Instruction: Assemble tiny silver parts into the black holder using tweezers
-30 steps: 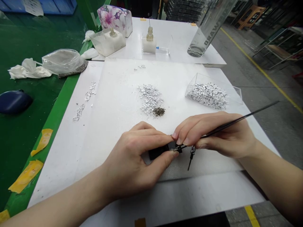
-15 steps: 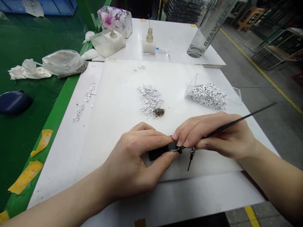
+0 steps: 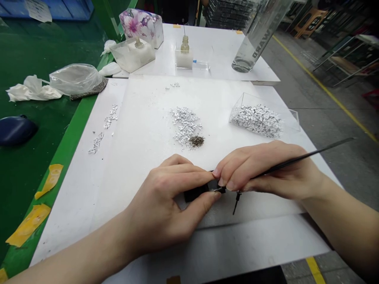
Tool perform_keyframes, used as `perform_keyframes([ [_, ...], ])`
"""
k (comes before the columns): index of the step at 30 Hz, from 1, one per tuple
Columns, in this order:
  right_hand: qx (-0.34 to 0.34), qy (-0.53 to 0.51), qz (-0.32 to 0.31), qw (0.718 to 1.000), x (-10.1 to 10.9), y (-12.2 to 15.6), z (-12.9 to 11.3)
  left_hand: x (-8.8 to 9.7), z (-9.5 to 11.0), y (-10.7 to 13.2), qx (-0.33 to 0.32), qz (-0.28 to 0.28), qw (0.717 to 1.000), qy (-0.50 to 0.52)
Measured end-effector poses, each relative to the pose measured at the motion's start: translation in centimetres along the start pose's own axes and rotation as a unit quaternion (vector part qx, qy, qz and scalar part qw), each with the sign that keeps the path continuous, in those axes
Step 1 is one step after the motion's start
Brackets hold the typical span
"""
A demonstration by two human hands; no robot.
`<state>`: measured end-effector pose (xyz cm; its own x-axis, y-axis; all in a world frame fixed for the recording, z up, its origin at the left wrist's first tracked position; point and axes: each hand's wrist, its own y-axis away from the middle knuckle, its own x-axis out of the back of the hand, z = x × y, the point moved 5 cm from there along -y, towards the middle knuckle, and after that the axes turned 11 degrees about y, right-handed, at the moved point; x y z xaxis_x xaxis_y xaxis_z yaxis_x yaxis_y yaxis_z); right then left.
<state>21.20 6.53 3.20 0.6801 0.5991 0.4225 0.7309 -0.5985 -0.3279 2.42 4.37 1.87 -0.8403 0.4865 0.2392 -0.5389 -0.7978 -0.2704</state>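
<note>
My left hand (image 3: pixel 174 197) is closed round a small black block (image 3: pixel 195 192), thumb and index finger pinching at its right end. A tiny shiny piece (image 3: pixel 218 189) shows by the thumb tip, too small to name. My right hand (image 3: pixel 263 167) grips dark tweezers (image 3: pixel 308 156), their back end pointing out to the right and their tip reaching the block. Beneath the right fingers a thin black-tipped tool with a metal collar (image 3: pixel 236 202) pokes downward; its upper part is hidden. Ahead of the hands lie a pile of small white-and-silver parts (image 3: pixel 185 123) and a heap of tiny brown-gold pieces (image 3: pixel 196 141).
A clear tray of small white parts (image 3: pixel 257 120) rests at the right. Behind are a bottle in a clear holder (image 3: pixel 184 49), a tilted-looking clear tumbler (image 3: pixel 245 55), a white container (image 3: pixel 133 55) and a flowered box (image 3: pixel 142 27). A plastic bag (image 3: pixel 75 79) lies left.
The tweezers' back end has dropped slightly and swung outward as the right hand turned a little. The whole view has shifted slightly; the left hand keeps its pinch.
</note>
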Motion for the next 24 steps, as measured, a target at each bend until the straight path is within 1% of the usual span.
perform_keyframes([
  [5,0.032,0.040,-0.017,0.999,0.2,-0.2,-0.6,0.0,0.1,-0.1,-0.001,-0.007,1.000,-0.006],
  [9,0.063,0.056,-0.032,0.996,0.3,-0.2,-1.3,0.2,0.1,-0.2,-0.004,0.000,1.000,-0.007],
  [12,0.067,0.081,-0.021,0.994,0.1,-0.1,-1.7,0.2,0.0,-0.1,-0.004,0.000,1.000,-0.013],
  [15,0.053,0.095,0.004,0.994,-0.2,0.0,-1.4,0.2,0.0,0.0,0.004,-0.003,1.000,-0.022],
  [17,0.027,0.057,0.052,0.997,0.1,0.2,-0.5,0.2,0.1,0.0,0.003,0.002,1.000,-0.022],
  [19,0.011,0.018,0.137,0.990,1.0,0.4,0.2,0.3,0.2,0.0,0.001,0.008,1.000,-0.028],
  [20,0.014,0.021,0.185,0.982,1.7,0.6,0.2,0.3,0.2,0.0,0.001,0.009,0.999,-0.032],
  [21,0.020,0.045,0.227,0.973,2.3,0.8,0.0,0.3,0.2,-0.1,0.001,0.009,0.999,-0.036],
  [22,0.023,0.090,0.252,0.963,2.7,0.9,-0.6,0.3,0.2,-0.1,0.001,0.008,0.999,-0.039],
  [23,0.019,0.150,0.262,0.953,3.1,1.0,-1.3,0.3,0.2,-0.1,-0.001,0.008,0.999,-0.041],
  [24,0.009,0.212,0.257,0.943,3.3,1.0,-2.1,0.3,0.2,-0.1,-0.003,0.007,0.999,-0.042],
])
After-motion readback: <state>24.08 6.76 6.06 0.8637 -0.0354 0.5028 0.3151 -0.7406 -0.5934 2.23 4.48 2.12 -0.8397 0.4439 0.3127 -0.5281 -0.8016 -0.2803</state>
